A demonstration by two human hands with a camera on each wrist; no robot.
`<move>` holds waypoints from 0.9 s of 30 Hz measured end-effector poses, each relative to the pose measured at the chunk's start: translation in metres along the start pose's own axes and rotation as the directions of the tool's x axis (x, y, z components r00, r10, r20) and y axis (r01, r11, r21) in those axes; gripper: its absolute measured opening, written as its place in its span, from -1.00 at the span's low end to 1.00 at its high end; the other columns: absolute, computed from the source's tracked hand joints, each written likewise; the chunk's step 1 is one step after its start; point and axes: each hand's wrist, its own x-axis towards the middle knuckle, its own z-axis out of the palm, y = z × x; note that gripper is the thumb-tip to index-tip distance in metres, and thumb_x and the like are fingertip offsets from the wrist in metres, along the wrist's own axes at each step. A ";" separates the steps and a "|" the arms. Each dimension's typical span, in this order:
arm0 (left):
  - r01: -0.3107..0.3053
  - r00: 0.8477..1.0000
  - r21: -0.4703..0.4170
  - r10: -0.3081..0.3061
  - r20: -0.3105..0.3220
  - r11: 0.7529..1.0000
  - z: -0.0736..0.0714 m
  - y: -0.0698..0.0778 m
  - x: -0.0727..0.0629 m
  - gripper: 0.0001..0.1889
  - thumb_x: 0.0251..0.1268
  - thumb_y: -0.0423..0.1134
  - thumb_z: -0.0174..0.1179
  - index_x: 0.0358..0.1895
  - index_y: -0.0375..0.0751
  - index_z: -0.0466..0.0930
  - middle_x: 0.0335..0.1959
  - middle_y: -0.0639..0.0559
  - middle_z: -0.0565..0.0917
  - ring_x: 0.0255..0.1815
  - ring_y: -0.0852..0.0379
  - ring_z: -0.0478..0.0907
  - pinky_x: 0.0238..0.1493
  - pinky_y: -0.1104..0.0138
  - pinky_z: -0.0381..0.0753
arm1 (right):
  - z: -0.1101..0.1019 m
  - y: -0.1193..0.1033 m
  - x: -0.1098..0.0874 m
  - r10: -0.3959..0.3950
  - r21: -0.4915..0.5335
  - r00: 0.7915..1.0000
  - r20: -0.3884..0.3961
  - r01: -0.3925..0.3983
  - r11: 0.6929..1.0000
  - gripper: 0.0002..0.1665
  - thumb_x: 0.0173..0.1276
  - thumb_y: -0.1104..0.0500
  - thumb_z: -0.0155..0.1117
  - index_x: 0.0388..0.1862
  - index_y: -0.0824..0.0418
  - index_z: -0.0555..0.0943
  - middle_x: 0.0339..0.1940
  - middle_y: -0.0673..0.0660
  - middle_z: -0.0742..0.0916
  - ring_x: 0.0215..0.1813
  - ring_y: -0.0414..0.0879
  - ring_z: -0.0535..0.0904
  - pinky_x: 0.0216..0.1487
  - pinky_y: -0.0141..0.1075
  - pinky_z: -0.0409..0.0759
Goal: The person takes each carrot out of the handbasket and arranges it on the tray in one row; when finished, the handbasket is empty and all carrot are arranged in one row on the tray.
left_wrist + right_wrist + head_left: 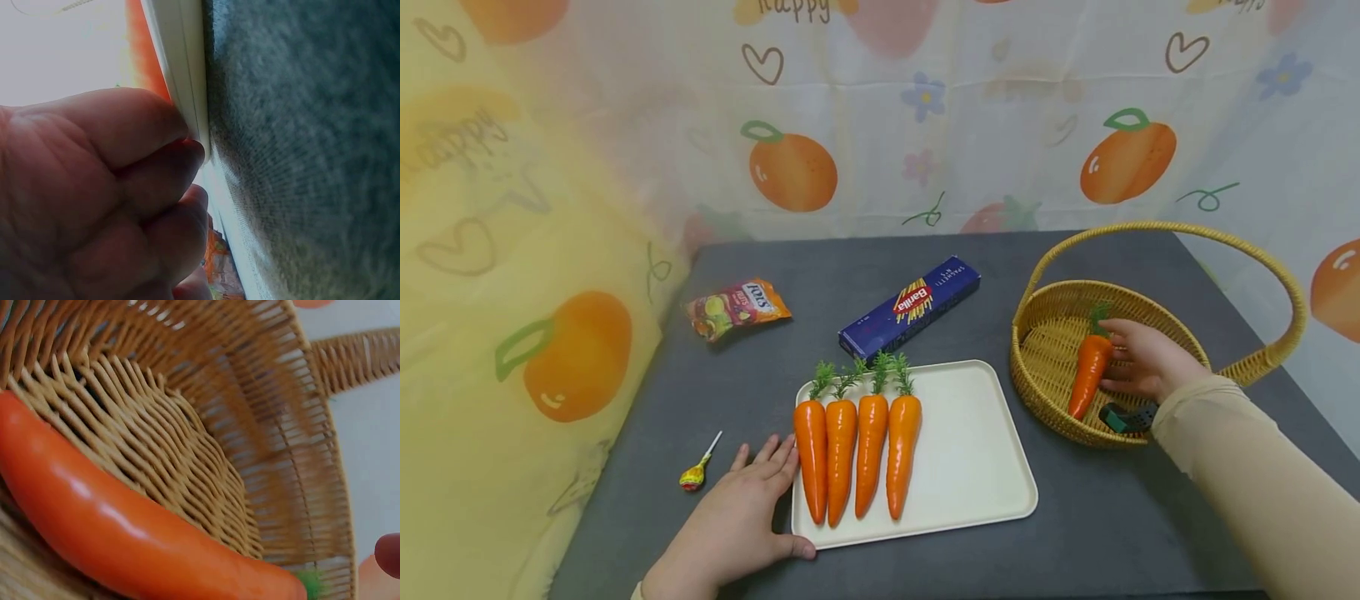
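In the head view, my left hand [733, 512] rests at the left edge of a cream tray [973, 450], fingers along its side and thumb by the near corner. The left wrist view shows the fingertips against the tray's rim [187, 81]. Several carrots [840, 458] with green tops lie side by side on the tray's left half. My right hand [1150, 358] reaches into a wicker basket [1045, 408], fingers beside the top of another carrot [1088, 375]. Close up, this carrot [125, 519] lies along the woven basket, and one fingertip [389, 555] stands apart from it.
A blue Barilla spaghetti box [910, 308] lies behind the tray. To the left are a bright snack packet [739, 308] and a wrapped lollipop [694, 475]. The basket's tall handle [1172, 227] arches above the right hand. A printed cloth hangs behind the dark table.
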 end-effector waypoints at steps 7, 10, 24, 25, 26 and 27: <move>0.001 1.000 0.005 -0.001 0.007 1.000 -0.001 0.000 0.000 0.44 -0.24 0.63 0.57 0.69 -0.26 0.37 0.76 -0.20 0.31 0.82 -0.34 0.12 0.74 -0.44 -0.08 | 0.026 -0.010 0.011 -0.003 -0.024 1.000 0.023 0.004 1.000 0.03 0.79 -0.26 -0.15 0.78 0.45 -0.20 0.29 0.18 0.43 0.04 -0.13 0.63 0.07 -0.22 0.78; 0.003 1.000 0.003 -0.003 0.011 1.000 -0.001 0.000 0.001 0.44 -0.24 0.63 0.56 0.69 -0.26 0.37 0.76 -0.19 0.31 0.82 -0.34 0.12 0.74 -0.43 -0.08 | 0.034 -0.013 0.015 -0.004 -0.047 0.999 0.041 0.006 0.999 0.04 0.79 -0.26 -0.17 0.79 0.45 -0.19 0.33 0.19 0.44 0.08 -0.12 0.62 0.11 -0.23 0.76; -0.015 1.000 -0.008 0.015 0.007 1.000 0.000 -0.002 -0.001 0.44 -0.22 0.63 0.57 0.70 -0.28 0.35 0.75 -0.21 0.32 0.82 -0.32 0.12 0.75 -0.42 -0.08 | 0.048 -0.014 0.034 0.006 -0.006 0.980 0.201 -0.005 1.000 -0.41 0.83 -0.22 -0.22 0.30 0.24 0.43 -0.03 -0.05 0.68 0.06 -0.16 0.62 0.15 -0.20 0.69; -0.015 1.000 -0.009 0.015 0.008 1.000 0.000 -0.002 -0.001 0.44 -0.22 0.63 0.57 0.70 -0.28 0.35 0.75 -0.20 0.32 0.82 -0.32 0.11 0.75 -0.42 -0.08 | 0.049 -0.013 0.034 0.006 0.004 0.978 0.211 -0.007 1.000 -0.43 0.83 -0.22 -0.20 0.29 0.24 0.42 -0.01 -0.03 0.67 0.06 -0.14 0.62 0.15 -0.19 0.69; -0.014 1.000 -0.010 0.014 0.009 1.000 0.000 -0.002 0.000 0.44 -0.21 0.63 0.57 0.70 -0.28 0.35 0.75 -0.20 0.32 0.82 -0.31 0.11 0.75 -0.41 -0.08 | 0.050 -0.013 0.035 0.003 0.011 0.975 0.221 -0.005 1.000 -0.45 0.83 -0.21 -0.18 0.29 0.23 0.41 0.01 0.00 0.66 0.06 -0.12 0.64 0.15 -0.18 0.69; -0.013 1.000 -0.009 0.013 0.009 1.000 0.000 -0.002 0.000 0.44 -0.21 0.62 0.57 0.70 -0.28 0.35 0.75 -0.20 0.32 0.83 -0.31 0.11 0.75 -0.41 -0.08 | 0.052 -0.013 0.036 0.005 0.021 0.974 0.229 -0.010 1.000 -0.47 0.83 -0.19 -0.15 0.30 0.23 0.38 0.02 0.02 0.64 0.05 -0.10 0.65 0.14 -0.17 0.70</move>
